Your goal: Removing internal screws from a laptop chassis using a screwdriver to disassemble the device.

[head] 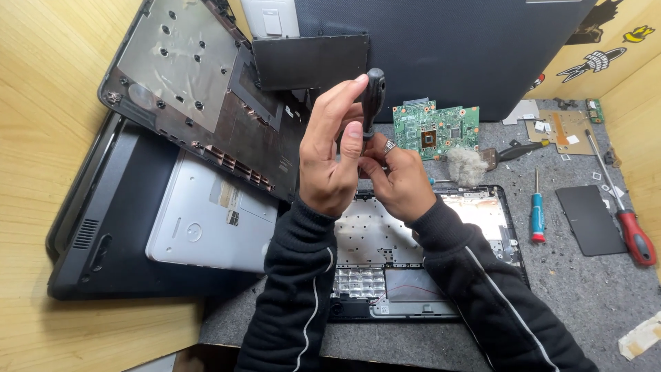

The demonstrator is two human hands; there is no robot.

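A black plastic screwdriver handle (373, 93) is held upright above the middle of the grey felt-covered desk (592, 289). It is pinched near its rounded top by the left hand (329, 155), with the thumb pressed on one side and the fingers curled over the other, so it stays steady. The lower end is gripped by the right hand (396, 176), whose fingers are closed around the part where the shaft would be; the shaft itself is hidden.

Under the hands lies an open black laptop base with a shiny metal plate (475, 213), flat so its inside can be reached. A green square circuit board (436, 129) rests behind it. A red-handled screwdriver (630, 227) lies by the right edge.
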